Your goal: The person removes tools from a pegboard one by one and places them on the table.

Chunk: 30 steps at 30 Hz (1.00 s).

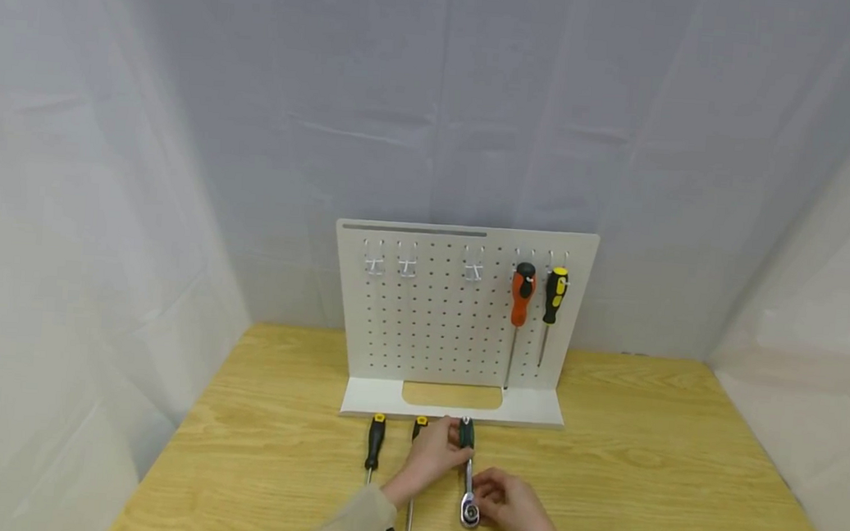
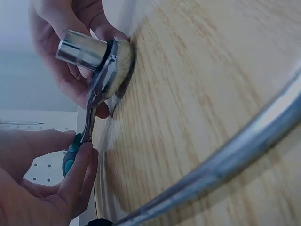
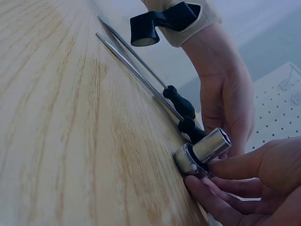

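A socket wrench (image 1: 468, 478) with a green-and-black handle and a chrome head lies upright in the head view, handle toward the pegboard. My left hand (image 1: 432, 454) pinches it between thumb and fingers where the handle meets the shank. At the head end, my right hand (image 1: 514, 504) holds the ratchet head with thumb and fingertips, close over the wood. A silver socket (image 3: 211, 145) sticks out from that head, between the right thumb and the table side. Left of the wrench are two black screwdrivers; the left forearm covers part of the nearer screwdriver (image 1: 410, 524).
The other black screwdriver (image 1: 376, 441) lies farther left. Behind stands a white pegboard (image 1: 428, 331) with a flat base. An orange screwdriver (image 1: 520, 298) and a yellow-and-black screwdriver (image 1: 555, 298) hang at its right. Several clear hooks (image 1: 473, 269) carry nothing. White curtains surround the wooden table (image 1: 648, 462).
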Available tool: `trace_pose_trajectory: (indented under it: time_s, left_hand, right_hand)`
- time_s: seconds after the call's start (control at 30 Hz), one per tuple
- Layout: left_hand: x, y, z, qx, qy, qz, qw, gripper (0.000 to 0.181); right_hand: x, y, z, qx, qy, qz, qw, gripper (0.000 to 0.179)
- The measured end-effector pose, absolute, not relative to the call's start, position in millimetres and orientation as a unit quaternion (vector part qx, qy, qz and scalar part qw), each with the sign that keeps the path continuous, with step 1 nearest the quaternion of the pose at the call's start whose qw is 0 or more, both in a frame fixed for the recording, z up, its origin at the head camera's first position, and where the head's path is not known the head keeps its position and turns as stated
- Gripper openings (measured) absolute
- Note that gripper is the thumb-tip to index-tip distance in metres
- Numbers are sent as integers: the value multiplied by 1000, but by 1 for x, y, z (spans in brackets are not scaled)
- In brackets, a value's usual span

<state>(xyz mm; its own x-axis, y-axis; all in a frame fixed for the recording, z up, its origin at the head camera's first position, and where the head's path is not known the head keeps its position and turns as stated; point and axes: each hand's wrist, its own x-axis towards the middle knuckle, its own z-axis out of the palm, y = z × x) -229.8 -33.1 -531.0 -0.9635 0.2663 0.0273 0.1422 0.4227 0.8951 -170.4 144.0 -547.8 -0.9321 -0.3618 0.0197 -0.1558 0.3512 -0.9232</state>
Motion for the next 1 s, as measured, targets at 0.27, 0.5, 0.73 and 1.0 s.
trace_pose_trajectory:
  time_s: [0.27,0.5,0.73,1.0]
  left_hand:
    - [-228,-33,-533,120,858,497,59,38]
    - [-227,-32,-529,126,865,482,57,32]
    - [-230,-31,-531,143,888,436,25,25]
    - [-231,-31,-527,146,906,396,31,25]
  right_hand:
    - [-169,143,-549,-161,840,-512,83,19]
    - [-169,143,-551,-159,841,-512,71,19]
    - [-170,141,-553,-151,843,-513,64,21]
    - [-170,141,-554,-142,841,-517,73,27]
